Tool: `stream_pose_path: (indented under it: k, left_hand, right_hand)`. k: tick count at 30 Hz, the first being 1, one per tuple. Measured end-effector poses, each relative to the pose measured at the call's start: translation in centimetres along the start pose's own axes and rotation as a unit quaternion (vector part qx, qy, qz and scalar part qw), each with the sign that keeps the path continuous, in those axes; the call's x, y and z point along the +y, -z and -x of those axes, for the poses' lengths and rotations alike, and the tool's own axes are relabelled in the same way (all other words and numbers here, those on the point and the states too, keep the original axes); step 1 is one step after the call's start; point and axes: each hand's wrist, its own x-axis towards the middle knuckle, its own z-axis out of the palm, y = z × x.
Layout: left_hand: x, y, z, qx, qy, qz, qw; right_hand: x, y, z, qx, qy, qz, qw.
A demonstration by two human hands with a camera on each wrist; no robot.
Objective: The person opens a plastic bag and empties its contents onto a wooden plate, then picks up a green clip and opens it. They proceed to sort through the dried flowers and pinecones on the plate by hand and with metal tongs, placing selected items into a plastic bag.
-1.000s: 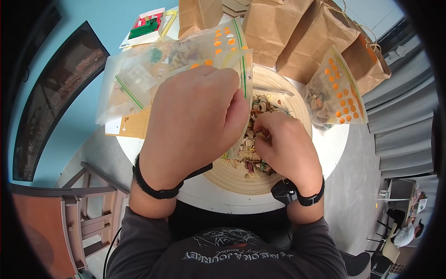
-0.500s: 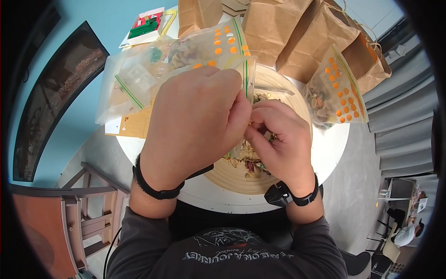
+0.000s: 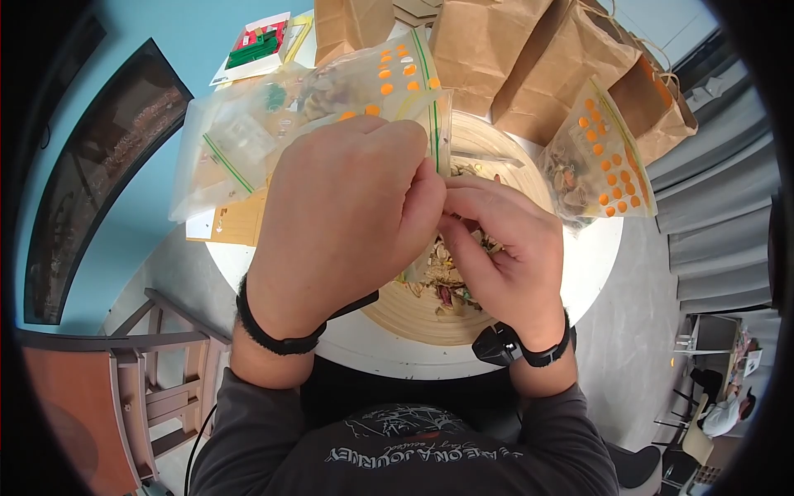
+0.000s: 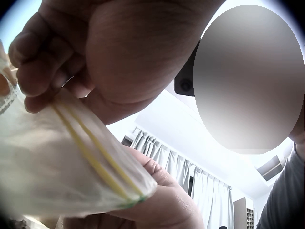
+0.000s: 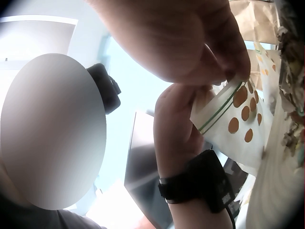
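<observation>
My left hand (image 3: 351, 207) pinches the upper edge of a clear zip bag (image 5: 224, 136) with orange dots. In the left wrist view, its fingertips grip the bag beside two yellow zip lines. My right hand (image 3: 513, 256) is at the bag's mouth, close against the left thumb, with its thumb and fingers drawn together. I cannot tell what lies between its fingertips. Under both hands, a round pale wooden tray (image 3: 393, 318) holds dried potpourri (image 3: 445, 269) of shavings, petals and leaves. The left hand hides much of the bag in the head view.
A filled zip bag with orange dots (image 3: 608, 165) stands at the tray's right. Another filled dotted bag (image 3: 331, 87) lies behind the left hand. Brown paper bags (image 3: 488, 62) line the back. A box with red and green pieces (image 3: 256, 48) sits at the back left.
My right hand has risen left from the potpourri to the bag's mouth, then stayed there with slight shifts. My left hand keeps its hold on the bag, nearly still.
</observation>
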Motion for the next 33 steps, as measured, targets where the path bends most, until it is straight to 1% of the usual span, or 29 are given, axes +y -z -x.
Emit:
stream_pose_path:
  k: [1,3,4,6,10,12,16,18,21,25,27,28,30,31,33]
  left_hand:
    - [0.0,0.1,0.0,0.002,0.002,-0.002,1.0]
    - [-0.1,0.0,0.0,0.003,0.002,-0.003,1.0]
    - [-0.1,0.0,0.0,0.004,0.0,-0.002,1.0]
    - [-0.2,0.0,-0.1,0.003,0.0,-0.001,1.0]
    - [-0.4,-0.2,-0.1,-0.006,0.002,0.001,1.0]
    - [-0.6,-0.4,-0.1,-0.012,0.003,-0.001,1.0]
    - [-1.1,-0.8,-0.1,-0.016,-0.004,0.002,1.0]
    - [-1.2,-0.9,-0.1,-0.018,-0.007,0.005,1.0]
    - [-1.4,-1.2,0.0,-0.02,-0.013,0.014,1.0]
    - [-1.7,-1.4,0.0,-0.029,-0.016,0.022,0.999]
    - [-1.9,-1.7,0.1,-0.032,-0.021,0.019,0.999]
    - [-2.0,-1.8,0.2,-0.034,-0.026,0.016,0.999]
    - [-1.9,-1.8,0.2,-0.034,-0.025,0.018,0.999]
    - [-1.9,-1.8,0.2,-0.033,-0.024,0.02,0.999]
    - [-1.9,-1.8,0.2,-0.034,-0.023,0.019,0.999]
  right_hand:
    - [-0.1,0.1,0.0,-0.001,0.001,0.0,1.0]
    - [-0.5,0.4,0.1,-0.011,-0.067,-0.019,0.997]
    - [-0.5,0.5,0.1,-0.012,-0.067,-0.019,0.997]
    - [-0.4,0.6,0.1,-0.034,-0.096,-0.023,0.995]
    - [-0.3,0.5,0.1,-0.046,-0.099,-0.034,0.993]
    - [-0.1,0.5,0.2,-0.063,-0.078,-0.024,0.995]
    - [-0.4,0.4,0.1,-0.072,-0.086,-0.023,0.993]
    - [-0.4,0.6,0.1,-0.103,-0.089,0.009,0.991]
    - [-0.4,0.5,0.2,-0.127,-0.105,0.015,0.986]
    - [0.1,0.4,0.5,-0.146,-0.099,0.025,0.984]
    - [0.3,0.3,0.6,-0.184,-0.101,0.041,0.977]
    - [0.3,0.3,0.7,-0.184,-0.102,0.04,0.977]
    - [0.2,0.2,0.8,-0.219,-0.117,0.046,0.968]
    - [0.2,0.2,0.8,-0.219,-0.117,0.046,0.968]
    - [0.1,0.2,0.8,-0.248,-0.117,0.06,0.96]
